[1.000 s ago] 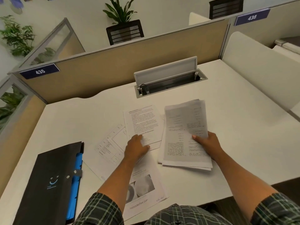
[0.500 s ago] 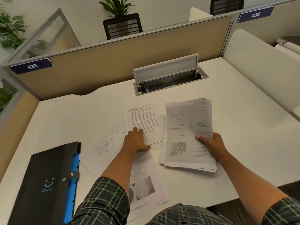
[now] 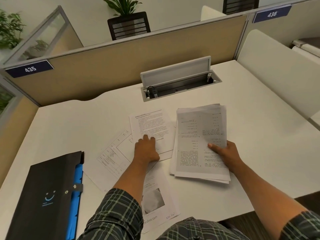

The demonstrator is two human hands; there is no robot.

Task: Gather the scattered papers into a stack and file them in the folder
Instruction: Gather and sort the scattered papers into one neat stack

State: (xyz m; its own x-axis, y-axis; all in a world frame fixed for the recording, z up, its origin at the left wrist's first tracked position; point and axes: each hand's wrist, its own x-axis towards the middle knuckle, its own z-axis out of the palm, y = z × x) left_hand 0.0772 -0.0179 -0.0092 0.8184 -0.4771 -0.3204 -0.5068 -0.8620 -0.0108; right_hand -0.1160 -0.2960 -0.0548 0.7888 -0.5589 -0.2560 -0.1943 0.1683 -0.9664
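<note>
My right hand (image 3: pixel 225 153) grips a stack of printed papers (image 3: pixel 199 141) at its right edge, thumb on top, the stack lying on the white desk (image 3: pixel 259 144). My left hand (image 3: pixel 146 150) rests with fingers flat on a loose text sheet (image 3: pixel 150 126) to the left of the stack. Under that sheet lies a sheet with a table drawn on it (image 3: pixel 114 156). A third sheet with a photo (image 3: pixel 156 198) lies nearer me, partly under my left forearm. A black folder with blue dividers (image 3: pixel 46 196) lies closed at the desk's left front.
An open cable tray with a raised lid (image 3: pixel 178 80) is set into the desk behind the papers. Tan partition walls (image 3: pixel 121 66) close off the back and left, a white panel (image 3: pixel 277 70) the right. The desk's front edge runs at the lower right.
My left hand has slid a little farther up the text sheet. My right hand keeps its hold on the stack, which stays in about the same place.
</note>
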